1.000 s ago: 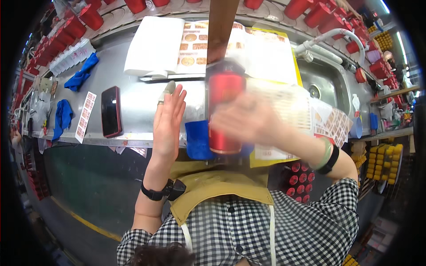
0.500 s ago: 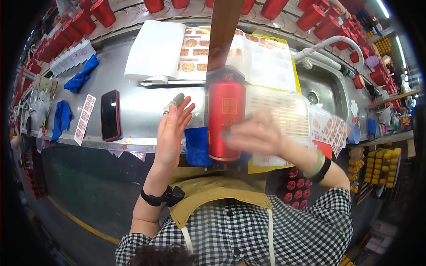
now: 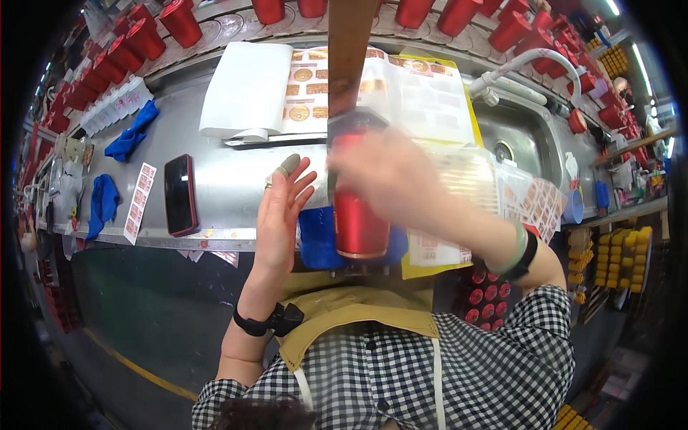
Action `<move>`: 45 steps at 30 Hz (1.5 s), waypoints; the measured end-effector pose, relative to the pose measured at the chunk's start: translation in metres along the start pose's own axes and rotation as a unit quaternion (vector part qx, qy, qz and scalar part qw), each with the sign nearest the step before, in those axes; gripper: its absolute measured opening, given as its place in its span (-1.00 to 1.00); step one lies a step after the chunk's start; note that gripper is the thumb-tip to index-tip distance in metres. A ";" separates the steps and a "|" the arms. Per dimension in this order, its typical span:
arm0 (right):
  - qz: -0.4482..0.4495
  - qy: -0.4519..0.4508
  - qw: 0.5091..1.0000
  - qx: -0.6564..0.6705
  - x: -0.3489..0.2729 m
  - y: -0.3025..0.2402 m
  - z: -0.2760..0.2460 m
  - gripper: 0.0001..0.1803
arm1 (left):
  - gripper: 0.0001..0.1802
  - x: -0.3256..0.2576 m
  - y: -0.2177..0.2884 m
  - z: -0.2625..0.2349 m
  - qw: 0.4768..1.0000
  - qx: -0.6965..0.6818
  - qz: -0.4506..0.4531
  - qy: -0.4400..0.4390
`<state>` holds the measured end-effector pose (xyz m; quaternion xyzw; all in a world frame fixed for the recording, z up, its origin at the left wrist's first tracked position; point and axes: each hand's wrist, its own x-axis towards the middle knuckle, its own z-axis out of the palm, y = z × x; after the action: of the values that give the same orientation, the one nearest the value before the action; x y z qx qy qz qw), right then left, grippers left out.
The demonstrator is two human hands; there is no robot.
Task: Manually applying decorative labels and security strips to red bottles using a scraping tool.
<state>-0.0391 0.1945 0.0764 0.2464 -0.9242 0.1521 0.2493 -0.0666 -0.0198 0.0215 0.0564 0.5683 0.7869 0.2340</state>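
Note:
A red metallic canister (image 3: pixel 360 229) lies in front of me below a brown upright beam (image 3: pixel 349 57), its gold-rimmed end toward me. My right hand (image 3: pixel 390 175) sweeps across its upper part, smeared by motion. Whether the fingers touch it or hold anything is not visible. Left of the canister, my left hand (image 3: pixel 276 222) is raised with fingers stretched out and nothing in it. A grey-green finger cover (image 3: pixel 290 165) sits on one fingertip. A blue cloth (image 3: pixel 315 240) shows beside the canister's lower part.
Gold-printed sticker sheets (image 3: pixel 308 89) lie behind, partly under white paper (image 3: pixel 244 89). More sheets rest on a yellow backing (image 3: pixel 430 271) at right, before a steel sink (image 3: pixel 519 129). A phone (image 3: pixel 180 195), sticker strip (image 3: pixel 140 204) and blue rags (image 3: pixel 104 204) lie left. Red cups (image 3: pixel 179 23) line the back.
My right hand has moved up and left, from the canister's lower right side to across its upper part. The left hand stays nearly in place; the whole view has shifted slightly.

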 end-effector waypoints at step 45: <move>0.192 0.195 0.956 0.101 -0.084 -0.008 -0.046 -0.68 | 0.01 -0.040 -0.048 0.016 0.838 0.438 0.325 -0.033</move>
<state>0.0463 0.2386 0.0707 0.0537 -0.8671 0.3350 0.3646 -0.0112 -0.0117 -0.0097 0.3600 0.7948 0.4842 -0.0656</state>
